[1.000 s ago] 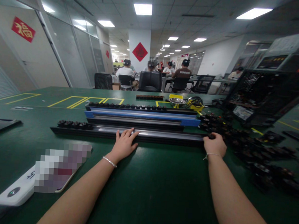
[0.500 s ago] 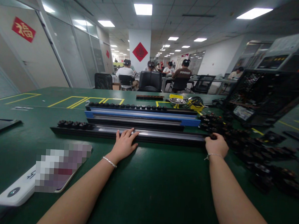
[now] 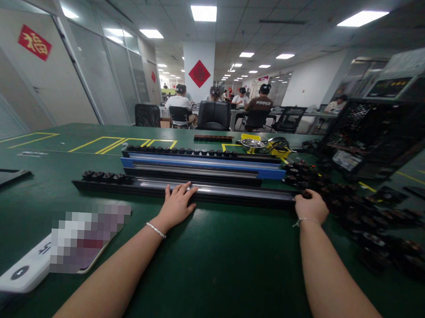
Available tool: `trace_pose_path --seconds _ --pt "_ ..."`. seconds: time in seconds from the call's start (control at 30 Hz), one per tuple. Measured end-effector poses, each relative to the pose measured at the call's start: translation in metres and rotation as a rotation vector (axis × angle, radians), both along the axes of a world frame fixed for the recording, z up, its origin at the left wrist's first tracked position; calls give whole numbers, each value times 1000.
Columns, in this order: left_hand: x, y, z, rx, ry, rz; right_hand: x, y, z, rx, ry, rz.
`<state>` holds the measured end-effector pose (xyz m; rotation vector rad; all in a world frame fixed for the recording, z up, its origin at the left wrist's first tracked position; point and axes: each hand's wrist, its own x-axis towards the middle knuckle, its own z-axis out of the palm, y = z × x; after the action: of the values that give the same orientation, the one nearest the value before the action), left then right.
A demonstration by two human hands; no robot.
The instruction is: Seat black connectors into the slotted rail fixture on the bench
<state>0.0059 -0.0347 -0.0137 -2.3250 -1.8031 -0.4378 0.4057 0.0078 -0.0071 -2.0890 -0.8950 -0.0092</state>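
Observation:
A long black rail [image 3: 232,193] with a shiny metal strip along its top lies across the table in front of me. Several small black parts [image 3: 103,176] sit in a row on its left end. My left hand [image 3: 176,205] rests on the middle of the rail, fingers spread. At the right end of the rail, my right hand [image 3: 312,207] is closed on a small dark part [image 3: 306,194], mostly hidden by the fingers. Behind lies a blue rail [image 3: 273,173], and beyond it another row of black parts [image 3: 184,151].
Many loose black parts [image 3: 373,212] are heaped to the right on the green table [image 3: 220,273]. An open computer case [image 3: 370,134] stands behind them. A white device [image 3: 21,272] lies at left beside a blurred-out phone-like object. A metal bowl [image 3: 252,143] is farther back.
My right hand has shifted slightly to the right at the rail's end. My left hand and the rail look almost unmoved.

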Motion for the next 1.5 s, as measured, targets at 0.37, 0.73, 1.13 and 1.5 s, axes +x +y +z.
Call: trace_pose_path --seconds 0.37,0.73,1.13,1.5 --pt "-1 0 -1 3 -16 -3 6 -3 6 -60 36 -3" --pt "-1 0 1 -6 -19 -4 52 -2 -9 -113 169 -98" --pt "-3 2 -2 14 -51 6 58 -9 -11 -188 -46 -143" --pt "-53 20 30 168 -416 658 32 1 -6 177 -376 -9"
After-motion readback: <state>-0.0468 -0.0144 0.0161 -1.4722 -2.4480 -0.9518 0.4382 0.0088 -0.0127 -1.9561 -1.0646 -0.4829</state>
